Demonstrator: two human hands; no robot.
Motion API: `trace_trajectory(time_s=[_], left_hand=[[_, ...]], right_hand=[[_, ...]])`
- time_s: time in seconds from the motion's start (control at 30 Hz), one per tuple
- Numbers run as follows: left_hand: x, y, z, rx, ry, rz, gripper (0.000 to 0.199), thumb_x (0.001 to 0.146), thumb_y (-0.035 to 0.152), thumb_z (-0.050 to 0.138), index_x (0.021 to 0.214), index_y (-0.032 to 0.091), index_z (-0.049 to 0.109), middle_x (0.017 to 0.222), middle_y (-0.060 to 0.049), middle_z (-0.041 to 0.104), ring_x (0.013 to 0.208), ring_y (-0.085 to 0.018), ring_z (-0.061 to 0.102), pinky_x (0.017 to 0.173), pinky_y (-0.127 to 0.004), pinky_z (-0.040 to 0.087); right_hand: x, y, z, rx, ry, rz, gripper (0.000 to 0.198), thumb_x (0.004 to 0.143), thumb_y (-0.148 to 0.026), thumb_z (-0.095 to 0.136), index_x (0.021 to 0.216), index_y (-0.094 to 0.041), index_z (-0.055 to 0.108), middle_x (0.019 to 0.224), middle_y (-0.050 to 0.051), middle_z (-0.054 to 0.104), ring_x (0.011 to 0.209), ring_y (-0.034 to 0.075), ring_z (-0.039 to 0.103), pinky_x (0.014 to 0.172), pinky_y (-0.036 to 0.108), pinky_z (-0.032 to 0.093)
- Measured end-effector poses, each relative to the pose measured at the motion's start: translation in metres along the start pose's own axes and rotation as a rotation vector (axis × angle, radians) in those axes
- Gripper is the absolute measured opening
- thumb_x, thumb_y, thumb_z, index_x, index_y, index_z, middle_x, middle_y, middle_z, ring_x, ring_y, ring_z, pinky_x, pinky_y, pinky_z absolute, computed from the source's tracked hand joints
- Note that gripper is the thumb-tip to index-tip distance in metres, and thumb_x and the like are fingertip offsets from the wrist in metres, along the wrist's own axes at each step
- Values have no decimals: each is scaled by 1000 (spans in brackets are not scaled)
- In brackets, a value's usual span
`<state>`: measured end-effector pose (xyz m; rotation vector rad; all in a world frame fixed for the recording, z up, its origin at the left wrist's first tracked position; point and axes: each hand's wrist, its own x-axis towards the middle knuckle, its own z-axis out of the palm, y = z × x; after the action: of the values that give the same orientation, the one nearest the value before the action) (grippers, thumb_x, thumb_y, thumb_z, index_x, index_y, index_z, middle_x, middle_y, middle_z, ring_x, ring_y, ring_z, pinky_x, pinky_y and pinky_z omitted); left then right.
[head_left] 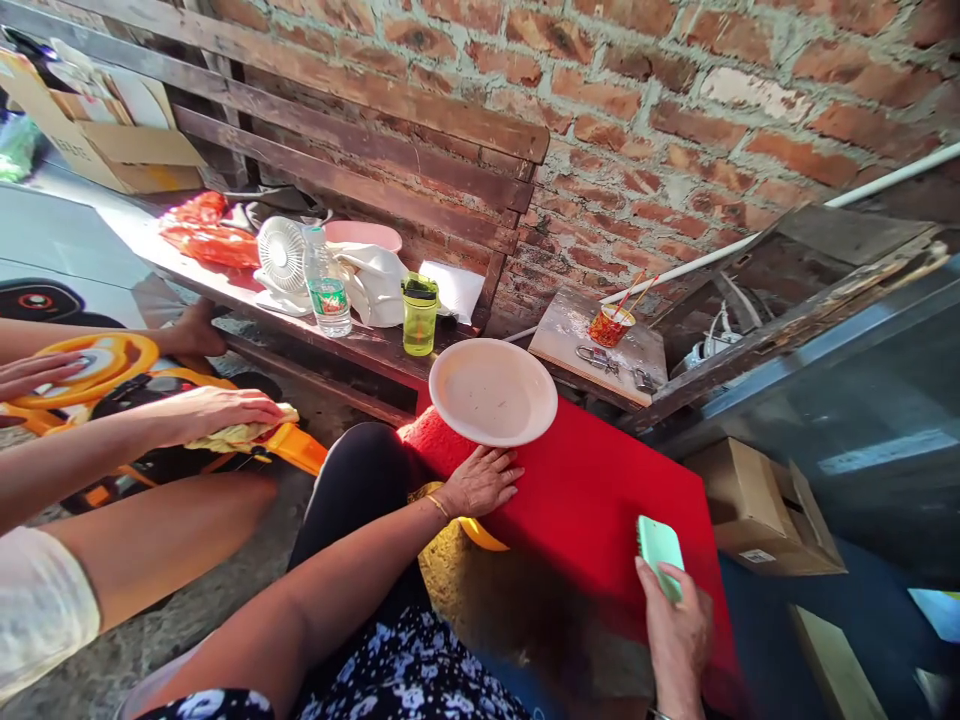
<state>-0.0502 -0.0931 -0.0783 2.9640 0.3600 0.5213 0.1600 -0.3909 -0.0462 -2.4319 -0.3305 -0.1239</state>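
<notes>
1 head camera looks forward and down, close over the red surface (600, 490).

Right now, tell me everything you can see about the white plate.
The plate is round, shallow and white, maybe plastic, with a raised rim. It is empty apart from faint smears or crumbs. It lies flat on the near left corner of the red surface, its rim overhanging the edge slightly. The left hand rests flat on the red surface just below it, fingertips close to the rim; whether they touch is unclear. The right hand, holding a green phone, is well apart.

place: rough home yard or porch
signs: bare brick wall (675, 110), wooden bench (360, 180) holding fan (281, 255), water bottle (326, 285)
</notes>
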Motion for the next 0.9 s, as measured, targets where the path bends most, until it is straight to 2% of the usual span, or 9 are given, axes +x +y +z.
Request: trace_trajectory(time_s=[0.13, 0.23, 0.3, 0.43, 0.5, 0.6, 0.77, 0.83, 0.9], left_hand=[[-1, -2, 2, -4, 10, 0, 41, 106, 48, 47, 137, 28, 64, 144, -6, 60, 136, -24, 50, 120, -41, 29], [-2, -3, 5, 2, 21, 11, 43, 106, 50, 46, 137, 28, 64, 145, -6, 60, 137, -24, 50, 120, -41, 29], [-3, -3, 8, 9, 32, 15, 44, 105, 52, 46, 137, 27, 64, 144, -6, 60, 137, -25, 49, 120, -41, 28], [-2, -1, 10, 19, 65, 21, 44, 104, 54, 48, 135, 26, 65, 141, -7, 62, 136, -25, 50, 120, -41, 27], [-1, -1, 10, 21, 73, 24, 44, 104, 53, 49, 134, 26, 65, 141, -7, 62, 135, -25, 51, 120, -41, 27], [-2, -1, 10, 22, 70, 23, 43, 103, 52, 51, 134, 27, 65, 141, -7, 62, 135, -25, 51, 120, -42, 27], [-3, -1, 9, 26, 73, 15, 41, 103, 51, 52, 134, 28, 65, 142, -6, 62, 135, -25, 52, 119, -42, 29], [-3, -1, 9, 28, 78, 13, 41, 104, 51, 51, 134, 28, 65, 141, -5, 62, 134, -25, 52, 118, -42, 29], [-3, -1, 10, 30, 87, 17, 41, 103, 51, 52, 133, 27, 65, 141, -6, 63, 133, -24, 53, 118, -41, 30]], right_hand=[[-26, -72, 62, 184, -210, -309, 79, 69, -96, 48, 87, -22, 71, 89, 10, 62, 85, 29, 61, 81, 45, 52], [-24, -82, 79, 144, -239, -446, 80, 71, -96, 43, 88, -24, 72, 93, 11, 64, 89, 30, 62, 84, 46, 50], [-7, -62, 68, 78, -209, -362, 83, 69, -98, 42, 90, -24, 73, 92, 12, 64, 87, 32, 62, 82, 48, 50], [40, -8, 25, -134, -105, 39, 87, 68, -96, 41, 99, -22, 74, 85, 12, 62, 77, 35, 59, 71, 50, 49], [53, -3, 16, -163, -64, 114, 86, 69, -95, 42, 101, -21, 74, 82, 12, 61, 78, 36, 59, 69, 49, 49], [43, -37, 37, -20, -114, 18, 82, 67, -93, 46, 96, -21, 73, 87, 11, 62, 81, 33, 60, 72, 45, 49], [-1, -116, 102, 141, -299, -328, 77, 69, -93, 44, 87, -24, 72, 91, 10, 63, 84, 29, 61, 79, 43, 48], [-2, -118, 110, 124, -326, -424, 73, 72, -91, 43, 87, -25, 73, 92, 9, 65, 86, 30, 62, 83, 45, 48], [12, -98, 104, 71, -293, -399, 69, 73, -88, 44, 88, -27, 72, 93, 10, 65, 83, 31, 62, 81, 48, 48]])
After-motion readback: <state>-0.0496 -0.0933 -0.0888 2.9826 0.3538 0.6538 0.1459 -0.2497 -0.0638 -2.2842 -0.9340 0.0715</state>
